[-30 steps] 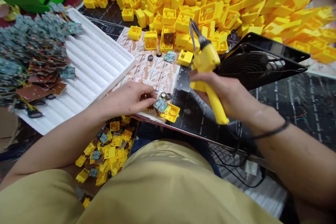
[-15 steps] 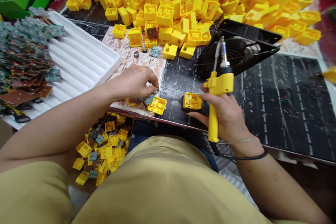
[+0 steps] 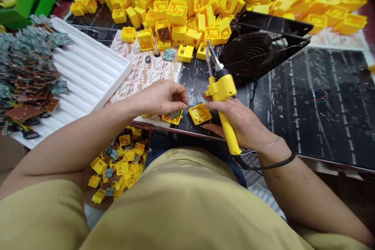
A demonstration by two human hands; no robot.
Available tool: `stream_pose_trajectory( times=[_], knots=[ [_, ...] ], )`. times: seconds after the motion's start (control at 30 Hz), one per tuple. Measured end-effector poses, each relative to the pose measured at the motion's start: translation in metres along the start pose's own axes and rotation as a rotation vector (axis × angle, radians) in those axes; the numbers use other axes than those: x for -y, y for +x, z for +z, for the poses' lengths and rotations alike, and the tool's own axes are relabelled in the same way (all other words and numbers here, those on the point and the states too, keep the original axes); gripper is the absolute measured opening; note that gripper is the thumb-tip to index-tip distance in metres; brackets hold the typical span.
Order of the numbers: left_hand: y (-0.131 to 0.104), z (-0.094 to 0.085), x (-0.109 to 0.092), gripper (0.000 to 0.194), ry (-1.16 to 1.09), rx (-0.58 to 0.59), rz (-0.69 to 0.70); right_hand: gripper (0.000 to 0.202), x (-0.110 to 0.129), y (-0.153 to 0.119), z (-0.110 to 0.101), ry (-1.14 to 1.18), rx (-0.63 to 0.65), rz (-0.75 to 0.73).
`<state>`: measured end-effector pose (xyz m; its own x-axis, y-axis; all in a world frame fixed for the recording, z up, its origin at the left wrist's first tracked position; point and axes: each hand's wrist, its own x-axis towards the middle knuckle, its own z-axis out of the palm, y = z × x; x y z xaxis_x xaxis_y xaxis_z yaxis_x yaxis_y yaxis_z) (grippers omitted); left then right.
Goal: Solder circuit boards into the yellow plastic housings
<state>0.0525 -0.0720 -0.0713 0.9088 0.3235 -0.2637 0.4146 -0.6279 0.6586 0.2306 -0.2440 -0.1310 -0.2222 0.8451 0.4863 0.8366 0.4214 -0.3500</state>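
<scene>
My right hand is closed around a yellow soldering gun, its metal tip pointing up and away. With thumb and fingertips the same hand grips the edge of an open yellow plastic case at the front of the bench. My left hand is in a pinch just left of that case; whatever lies between its fingertips is too small to make out. Under the left hand sits a second yellow case half with a green circuit board in it, partly hidden by the fingers.
Yellow cases are heaped along the back. A black fan stands behind the soldering gun. Wired circuit boards pile up on white foam at left. More cases and boards lie below the bench edge.
My right hand has moved left with the soldering gun and the yellow case, bringing that case close to the other half. My left hand has shifted slightly right, toward the case.
</scene>
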Motion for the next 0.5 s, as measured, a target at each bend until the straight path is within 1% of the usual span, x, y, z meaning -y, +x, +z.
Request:
stream_pose_trajectory(
  times=[0.07,0.17,0.27,0.3,0.33,0.4,0.47,0.5],
  knots=[
    [0.001,0.002,-0.004,0.01,0.099,0.005,-0.024,0.034,0.002,0.001,0.006,-0.049,-0.015,-0.023],
    [0.003,0.005,-0.01,0.013,0.266,-0.008,-0.063,0.029,0.007,0.002,0.02,-0.143,-0.115,0.017],
    [0.007,0.008,-0.011,0.019,0.415,-0.021,-0.089,0.042,0.016,0.001,0.026,-0.185,-0.225,0.081],
    [0.008,0.009,-0.01,0.02,0.443,-0.025,-0.089,0.045,0.019,0.001,0.023,-0.172,-0.255,0.091],
    [0.01,0.01,-0.01,0.021,0.457,-0.029,-0.087,0.044,0.023,0.0,0.018,-0.148,-0.28,0.097],
    [0.012,0.011,-0.008,0.022,0.446,-0.035,-0.083,0.032,0.031,-0.004,0.001,-0.09,-0.313,0.099],
    [0.013,0.012,-0.007,0.021,0.435,-0.039,-0.078,0.021,0.038,-0.012,-0.021,-0.048,-0.3,0.094],
    [0.014,0.012,-0.006,0.021,0.436,-0.041,-0.072,0.017,0.041,-0.017,-0.032,-0.038,-0.266,0.099]
  ],
)
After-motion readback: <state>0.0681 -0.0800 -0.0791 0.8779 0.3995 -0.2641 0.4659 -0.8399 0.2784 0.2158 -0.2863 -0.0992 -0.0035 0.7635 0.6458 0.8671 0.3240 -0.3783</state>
